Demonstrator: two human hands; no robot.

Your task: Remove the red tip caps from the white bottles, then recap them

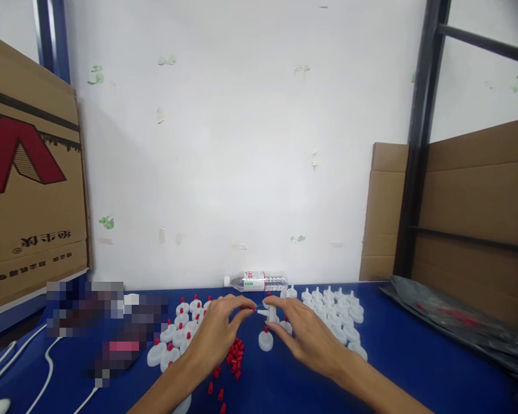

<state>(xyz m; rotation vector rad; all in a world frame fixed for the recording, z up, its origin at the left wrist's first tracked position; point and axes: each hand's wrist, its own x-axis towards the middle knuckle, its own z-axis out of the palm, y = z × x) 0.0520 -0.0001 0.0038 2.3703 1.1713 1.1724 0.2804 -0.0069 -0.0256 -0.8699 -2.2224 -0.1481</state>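
My right hand (306, 328) holds a white plastic nozzle cap (271, 314) on its side between thumb and fingers, its thin spout pointing left. Just left of that spout, my left hand (216, 330) pinches a small red tip cap (255, 310), mostly hidden by the fingertips. A small gap shows between the red tip cap and the spout. Below the hands stands a white nozzle cap with a red tip (265, 340). Loose red tip caps (236, 353) lie in a pile by my left wrist, with several scattered nearer to me.
Several red-tipped white nozzle caps (168, 333) stand at left, partly behind my left arm. Plain white ones (336, 313) are grouped at right. A clear bottle (259, 281) lies by the wall. White cables (49, 359) cross the left side; a dark plastic bag (457, 316) lies at right.
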